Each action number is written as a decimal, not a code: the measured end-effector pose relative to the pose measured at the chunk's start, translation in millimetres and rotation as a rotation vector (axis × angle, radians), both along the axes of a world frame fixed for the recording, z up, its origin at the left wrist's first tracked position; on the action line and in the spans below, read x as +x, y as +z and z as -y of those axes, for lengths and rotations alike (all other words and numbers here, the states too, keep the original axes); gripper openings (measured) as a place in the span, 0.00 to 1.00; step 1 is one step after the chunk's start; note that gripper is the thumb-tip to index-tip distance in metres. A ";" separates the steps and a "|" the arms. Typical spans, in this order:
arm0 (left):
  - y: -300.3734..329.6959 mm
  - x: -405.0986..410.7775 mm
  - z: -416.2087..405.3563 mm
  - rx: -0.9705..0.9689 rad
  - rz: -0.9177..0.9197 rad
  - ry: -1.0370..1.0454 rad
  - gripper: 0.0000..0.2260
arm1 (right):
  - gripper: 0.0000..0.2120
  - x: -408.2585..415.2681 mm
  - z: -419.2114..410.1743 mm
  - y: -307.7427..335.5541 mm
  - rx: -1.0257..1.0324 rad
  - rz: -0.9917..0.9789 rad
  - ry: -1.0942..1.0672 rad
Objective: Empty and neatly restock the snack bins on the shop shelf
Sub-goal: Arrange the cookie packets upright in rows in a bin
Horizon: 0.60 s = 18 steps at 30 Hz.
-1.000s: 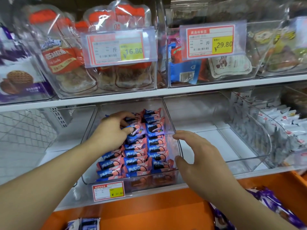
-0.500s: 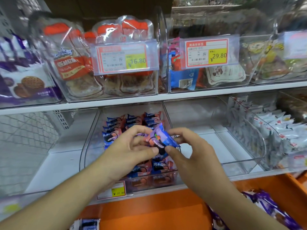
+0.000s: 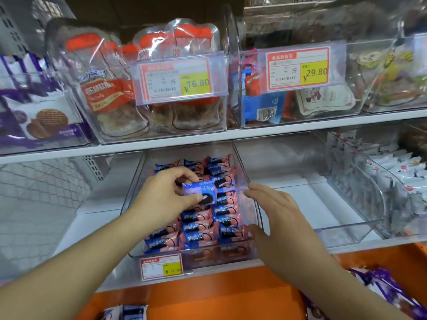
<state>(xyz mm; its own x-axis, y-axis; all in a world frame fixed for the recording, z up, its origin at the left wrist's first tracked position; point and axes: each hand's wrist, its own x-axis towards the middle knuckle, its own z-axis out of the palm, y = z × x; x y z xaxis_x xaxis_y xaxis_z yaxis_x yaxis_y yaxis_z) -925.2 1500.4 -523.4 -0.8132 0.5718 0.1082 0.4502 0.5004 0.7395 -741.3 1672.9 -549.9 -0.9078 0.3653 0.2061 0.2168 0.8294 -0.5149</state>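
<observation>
Clear glossy plastic bin [image 3: 242,162], shiny foil snack packet [image 3: 199,192], matt white shelf [image 3: 300,130]

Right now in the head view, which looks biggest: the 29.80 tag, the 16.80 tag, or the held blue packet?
1-2. 16.80 tag and 29.80 tag: look alike, no ranking.
3. Blue packet, gripped by the left hand, clearly smallest.

¥16.80 price tag [image 3: 176,81], ¥29.80 price tag [image 3: 298,69]

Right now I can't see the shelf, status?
Left hand pinches cookie packet over clear bin. Right hand open beside bin. Nothing blocking.
</observation>
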 end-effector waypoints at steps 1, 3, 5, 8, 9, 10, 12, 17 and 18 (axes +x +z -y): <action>-0.5 -2.3 -1.4 0.037 0.049 0.010 0.12 | 0.33 0.0 -1.3 -0.7 0.001 0.002 -0.005; -2.0 -5.1 -1.8 0.092 0.127 0.026 0.13 | 0.33 0.1 -2.1 -0.4 -0.014 -0.006 -0.009; -3.3 -3.6 -2.1 0.152 0.229 0.017 0.13 | 0.32 -0.3 -1.4 0.2 -0.026 -0.025 -0.012; -0.3 7.9 -4.3 0.266 0.439 -0.044 0.10 | 0.28 -0.6 0.0 -0.3 -0.024 -0.105 0.000; 1.1 12.3 -5.3 0.297 0.490 -0.056 0.09 | 0.27 -0.3 1.2 0.1 -0.021 -0.126 0.006; 2.9 16.6 -6.2 0.322 0.529 -0.063 0.09 | 0.26 0.2 2.6 1.2 -0.021 -0.145 0.016; 5.5 23.6 -7.7 0.359 0.603 -0.075 0.10 | 0.23 1.0 5.6 3.5 -0.047 -0.187 0.028; 12.9 36.8 -0.9 0.263 0.629 -0.264 0.18 | 0.18 1.4 10.1 13.7 -0.193 -0.244 0.019; 15.9 38.1 2.0 0.208 0.594 -0.321 0.20 | 0.19 1.2 11.2 14.8 -0.219 -0.235 0.026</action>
<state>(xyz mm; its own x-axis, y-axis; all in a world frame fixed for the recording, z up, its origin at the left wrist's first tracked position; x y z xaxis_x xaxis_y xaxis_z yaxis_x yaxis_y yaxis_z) -887.2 1498.4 -507.4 -0.5633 0.8088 -0.1688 0.0419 0.2320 0.9718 -740.1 1661.8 -535.1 -0.8540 0.4017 0.3306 0.0510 0.6970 -0.7153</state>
